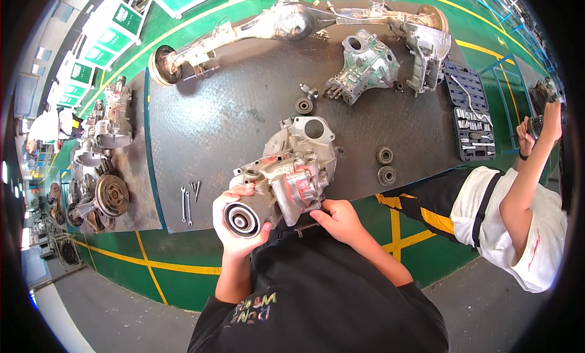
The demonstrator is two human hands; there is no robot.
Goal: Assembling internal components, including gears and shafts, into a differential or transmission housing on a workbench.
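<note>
A grey metal gearbox housing (pixel 298 176) with reddish smears is at the table's near edge, right in front of me. My left hand (pixel 234 243) is wrapped round its round tail end, where a ringed bore faces me. On the other side, my right hand (pixel 342 222) grips the housing's lower right edge, thumb on top and the other fingers hidden beneath. Two small gears (pixel 385 165) lie to the right of the housing. To its left are wrenches (pixel 184 205) and two small bolts (pixel 195 190). A bearing (pixel 303 105) rests beyond it.
A long axle (pixel 292 21) spans the table's far side. Two more housings (pixel 365 66) (pixel 426 54) stand at the far right, near an open socket set (pixel 469 118). Gearboxes (pixel 113 121) fill a left table. Another person (pixel 518 225) stands at right, holding a dark part.
</note>
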